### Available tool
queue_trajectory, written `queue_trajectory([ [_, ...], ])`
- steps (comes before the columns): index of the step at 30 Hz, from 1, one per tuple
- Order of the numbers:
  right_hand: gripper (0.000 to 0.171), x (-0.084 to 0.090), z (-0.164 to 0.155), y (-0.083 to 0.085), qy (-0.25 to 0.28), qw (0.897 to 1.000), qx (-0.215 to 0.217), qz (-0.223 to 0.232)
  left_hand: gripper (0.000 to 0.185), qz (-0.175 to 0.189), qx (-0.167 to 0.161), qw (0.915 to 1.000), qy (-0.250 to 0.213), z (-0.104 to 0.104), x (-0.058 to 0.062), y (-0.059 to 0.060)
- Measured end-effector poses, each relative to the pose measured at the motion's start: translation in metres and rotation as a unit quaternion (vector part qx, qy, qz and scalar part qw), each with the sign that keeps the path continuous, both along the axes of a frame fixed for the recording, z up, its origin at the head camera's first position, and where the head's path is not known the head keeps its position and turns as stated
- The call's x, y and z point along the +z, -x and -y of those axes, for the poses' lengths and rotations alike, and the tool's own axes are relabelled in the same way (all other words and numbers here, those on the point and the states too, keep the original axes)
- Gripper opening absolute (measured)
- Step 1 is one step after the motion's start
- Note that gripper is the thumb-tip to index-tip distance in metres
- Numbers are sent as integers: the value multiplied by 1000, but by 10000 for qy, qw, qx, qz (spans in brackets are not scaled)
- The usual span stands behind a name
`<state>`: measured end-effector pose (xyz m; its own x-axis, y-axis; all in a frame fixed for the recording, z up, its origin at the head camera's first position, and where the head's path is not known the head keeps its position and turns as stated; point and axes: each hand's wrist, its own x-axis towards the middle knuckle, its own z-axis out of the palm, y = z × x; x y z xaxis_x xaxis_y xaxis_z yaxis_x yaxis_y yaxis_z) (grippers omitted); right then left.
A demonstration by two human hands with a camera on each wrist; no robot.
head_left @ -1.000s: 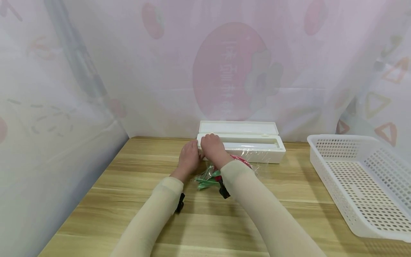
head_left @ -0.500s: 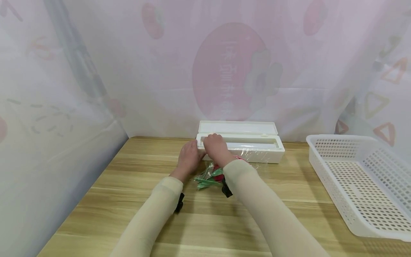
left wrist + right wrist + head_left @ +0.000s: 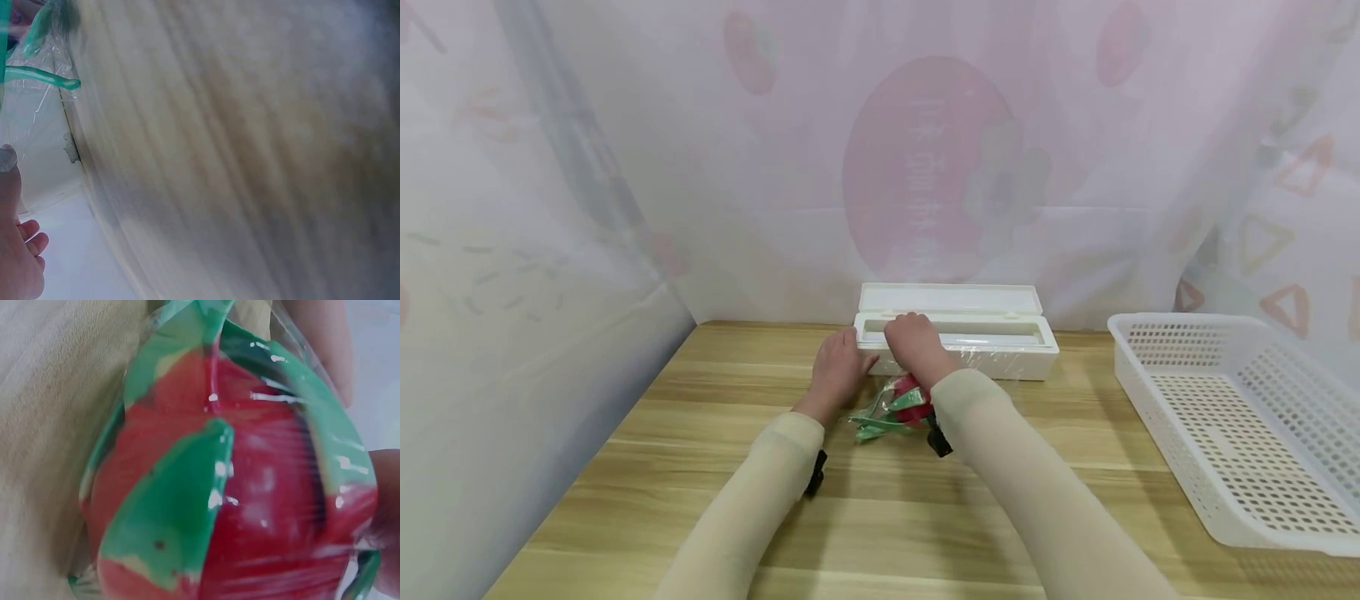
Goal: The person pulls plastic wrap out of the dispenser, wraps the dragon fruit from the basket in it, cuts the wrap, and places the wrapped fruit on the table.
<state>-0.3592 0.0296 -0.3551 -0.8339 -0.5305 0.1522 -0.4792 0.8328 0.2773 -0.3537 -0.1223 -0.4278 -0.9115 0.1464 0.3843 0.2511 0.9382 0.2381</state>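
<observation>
A white cling-film box point(image 3: 1000, 360) stands open at the back of the wooden table point(image 3: 887, 517). My left hand point(image 3: 848, 350) grips its left end; thumb and curled fingertips point(image 3: 28, 234) show in the left wrist view. My right hand point(image 3: 913, 329) lies on the box's front rim with its fingers curled over the edge. Below that wrist lies a red and green toy dragon fruit point(image 3: 904, 403) wrapped in clear film, which fills the right wrist view point(image 3: 237, 487). There a finger point(image 3: 384, 506) touches the film.
A white perforated basket point(image 3: 1240, 433) sits at the right of the table. A pale printed curtain point(image 3: 925, 167) closes off the back and left sides. Bare table lies in front of the arms.
My right hand has slid a little to the right along the box's front rim. The left hand has stayed at the box's left end, and the fruit shows more.
</observation>
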Motion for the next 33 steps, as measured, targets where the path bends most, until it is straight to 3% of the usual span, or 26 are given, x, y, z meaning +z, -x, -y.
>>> queue_trajectory([
  [8, 8, 3, -8, 3, 66, 9998, 112, 129, 55, -158, -6, 9998, 70, 1, -1, -1],
  [24, 10, 11, -17, 8, 221, 9959, 140, 868, 58, -77, 42, 9999, 111, 2, -6, 4],
  [33, 14, 12, -26, 12, 481, 9938, 205, 985, 58, 21, 64, 10000, -21, -1, -5, 2],
])
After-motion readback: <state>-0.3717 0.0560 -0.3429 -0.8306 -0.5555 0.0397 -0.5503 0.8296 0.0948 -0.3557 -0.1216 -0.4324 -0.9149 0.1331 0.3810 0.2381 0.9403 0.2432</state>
